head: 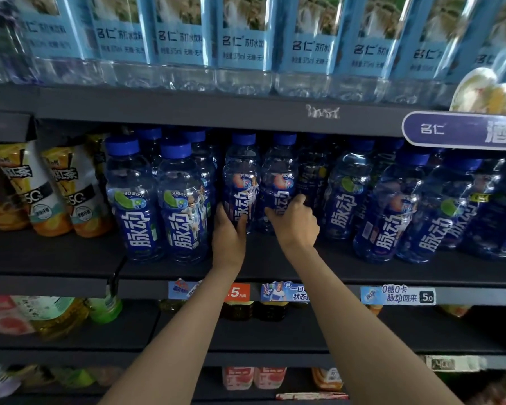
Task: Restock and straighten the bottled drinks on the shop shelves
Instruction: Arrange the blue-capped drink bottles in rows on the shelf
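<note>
Blue-capped drink bottles with dark blue labels fill the middle shelf (333,276). Two of them with peach-coloured label marks stand set back from the front row: one bottle (241,173) on the left, another bottle (279,176) beside it on the right. My left hand (230,232) is wrapped around the base of the left one. My right hand (297,219) grips the lower part of the right one. Both bottles stand upright. Lime-marked bottles (135,200) stand further forward at the left, and more bottles (392,206) at the right.
Clear soda-water bottles with light blue labels (243,33) line the upper shelf. Orange tea bottles (56,194) stand at the left of the middle shelf. Price tags (398,295) run along the shelf edge. Lower shelves hold mixed drinks (56,314). A purple sign (465,130) juts out top right.
</note>
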